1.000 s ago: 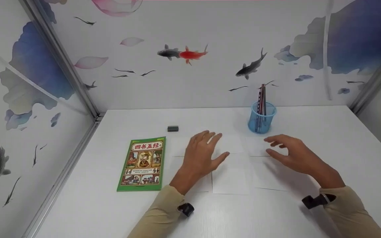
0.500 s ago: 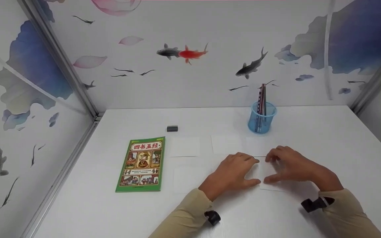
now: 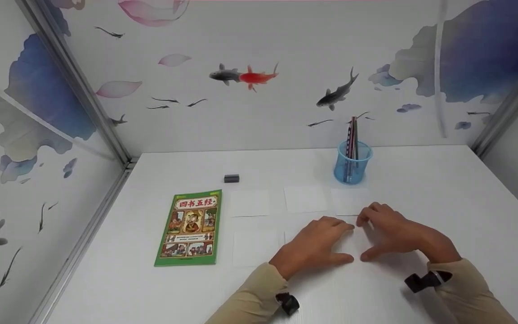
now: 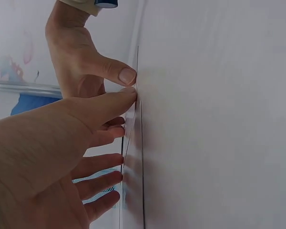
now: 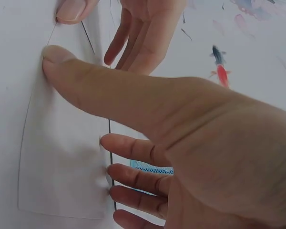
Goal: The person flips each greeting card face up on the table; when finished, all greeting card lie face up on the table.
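My left hand (image 3: pixel 313 245) and right hand (image 3: pixel 394 231) face each other low over the table's right half. Between them lies a thin blank white card (image 5: pixel 62 157). In the right wrist view, my right thumb rests at its near edge while the other fingers reach its far edge, fairly straight. The left wrist view shows my thumbs almost meeting at the near edge. My left fingers extend toward the far side. Other white cards, one at the back left (image 3: pixel 250 202) and one at the back middle (image 3: pixel 305 199), lie flat in rows. My left hand partly hides the front row.
A green-edged comic book (image 3: pixel 189 229) lies left of the cards. Behind them is a small dark block, perhaps an eraser (image 3: pixel 231 178). A blue mesh cup (image 3: pixel 353 166) with pencils (image 3: pixel 353 130) stands at the back right, near the fish-patterned wall (image 3: pixel 263 121).
My left hand has moved right and toward me, from the left cards to the card beside my right hand. The right hand has come down slightly nearer. Cards on the left are now uncovered.
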`<state>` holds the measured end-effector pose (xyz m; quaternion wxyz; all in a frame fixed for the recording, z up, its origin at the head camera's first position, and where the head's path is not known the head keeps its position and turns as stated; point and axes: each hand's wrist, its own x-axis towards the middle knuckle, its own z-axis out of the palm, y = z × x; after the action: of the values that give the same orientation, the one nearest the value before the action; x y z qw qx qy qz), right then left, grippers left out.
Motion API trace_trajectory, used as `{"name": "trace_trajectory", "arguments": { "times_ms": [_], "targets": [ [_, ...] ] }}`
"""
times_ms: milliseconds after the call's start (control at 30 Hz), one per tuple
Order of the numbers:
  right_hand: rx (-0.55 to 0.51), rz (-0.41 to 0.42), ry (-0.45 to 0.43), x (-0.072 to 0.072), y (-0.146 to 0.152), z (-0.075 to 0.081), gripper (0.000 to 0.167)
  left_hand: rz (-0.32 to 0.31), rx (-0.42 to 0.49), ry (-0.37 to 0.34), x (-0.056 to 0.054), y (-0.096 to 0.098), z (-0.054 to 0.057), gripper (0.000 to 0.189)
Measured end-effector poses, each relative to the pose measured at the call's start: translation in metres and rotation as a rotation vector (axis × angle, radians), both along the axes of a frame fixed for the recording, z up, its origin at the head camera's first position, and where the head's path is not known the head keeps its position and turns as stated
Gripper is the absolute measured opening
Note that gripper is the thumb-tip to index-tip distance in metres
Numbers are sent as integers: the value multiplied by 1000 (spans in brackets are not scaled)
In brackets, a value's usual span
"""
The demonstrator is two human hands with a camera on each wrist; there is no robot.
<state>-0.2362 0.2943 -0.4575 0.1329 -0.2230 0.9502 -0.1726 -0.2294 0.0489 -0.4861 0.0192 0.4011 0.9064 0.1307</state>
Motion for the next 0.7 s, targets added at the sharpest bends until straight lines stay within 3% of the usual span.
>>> {"name": "trace_trajectory", "arguments": {
  "times_ms": [167, 300, 500, 600, 633, 700],
  "targets": [
    [-9, -24, -27, -1, -2, 1, 80, 21, 15, -7, 1, 0, 0, 72],
    [-62, -37, -74, -5, 2, 1, 80, 14, 33, 26, 1, 1, -2, 66],
    [-232, -53, -41, -13, 15, 1, 53, 12, 32, 45, 3, 3, -1, 55],
    [-338, -114, -17, -15, 16, 5, 43, 18, 72, -3, 2, 3, 2, 54],
    [-382, -136, -19, -15, 16, 6, 41, 15, 106, -44, 1, 2, 3, 53],
    [-482, -171, -36, -16, 13, 9, 39, -4, 221, -199, 0, 2, 5, 56]
  ]
}}
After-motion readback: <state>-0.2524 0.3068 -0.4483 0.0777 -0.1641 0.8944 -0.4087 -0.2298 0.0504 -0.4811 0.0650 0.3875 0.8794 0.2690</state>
